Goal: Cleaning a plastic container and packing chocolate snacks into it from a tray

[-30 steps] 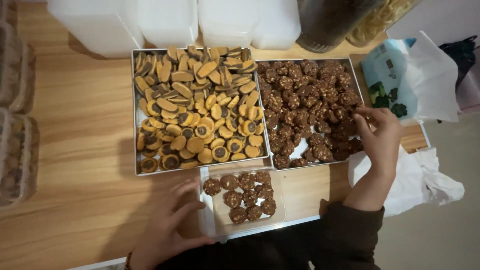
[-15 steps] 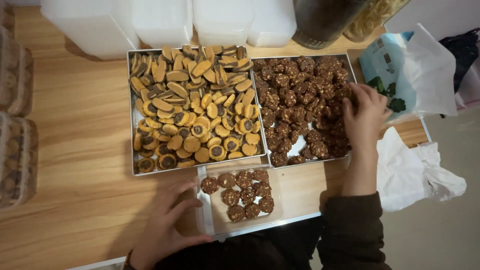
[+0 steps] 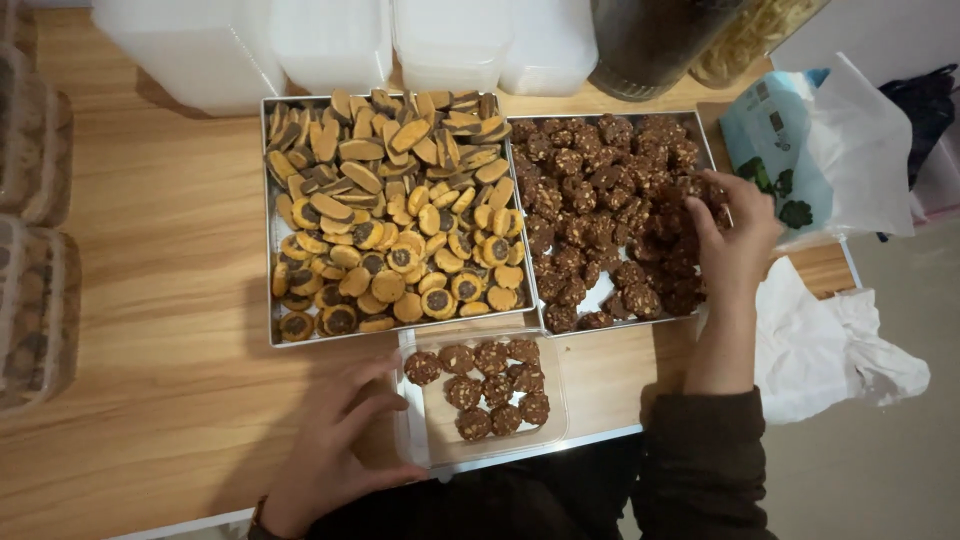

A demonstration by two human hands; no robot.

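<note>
Head camera looks down on a wooden surface. At the far left edge, clear boxes with cookies inside stand in a column, blurred. Next, the left hand lies on the surface with its fingers spread and released, touching the left wall of a small clear plastic container. This container stands at the near edge, just below two metal trays, and it holds some dark chocolate cookies in rows. The left tray is full of orange cookies with dark centres. The right tray holds many dark cookies. The right hand is over the right part of this tray, fingers bent down among the cookies; I cannot tell if they grip one. Beside it lie a blue and white bag and white paper.
</note>
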